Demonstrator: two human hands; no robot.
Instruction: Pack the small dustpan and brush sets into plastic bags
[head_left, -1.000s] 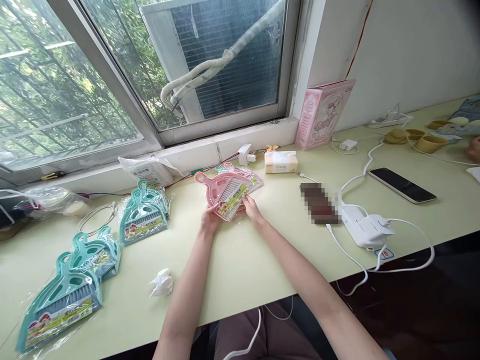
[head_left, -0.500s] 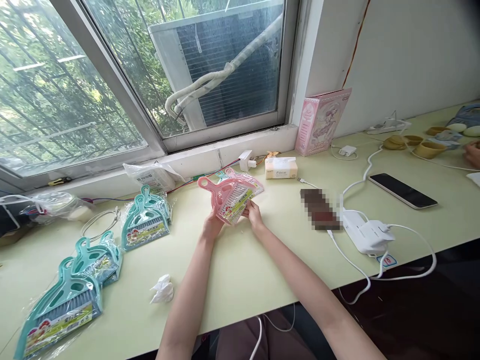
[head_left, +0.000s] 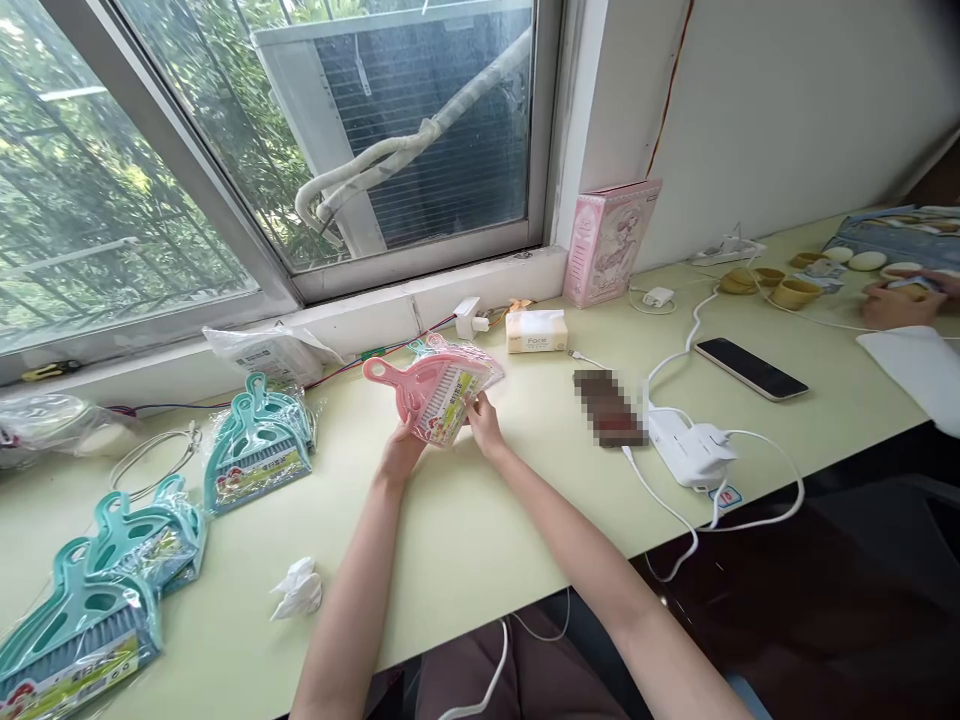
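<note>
Though gripped, dustpan set (head_left: 431,395) mid-table.

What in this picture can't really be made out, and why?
Head view, four things:
- Dark object beside the white charger: pixelated blur covers it.
- Label on the pink dustpan set: print too small to read; left hand and right hand cover its lower edge.
- Teal dustpan set: cut off by the frame's corner.
- Another person's hand: what it grips is too small.

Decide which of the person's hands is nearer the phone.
Right. The right hand lies on the phone's side of the pink dustpan; the left hand is farther.
</note>
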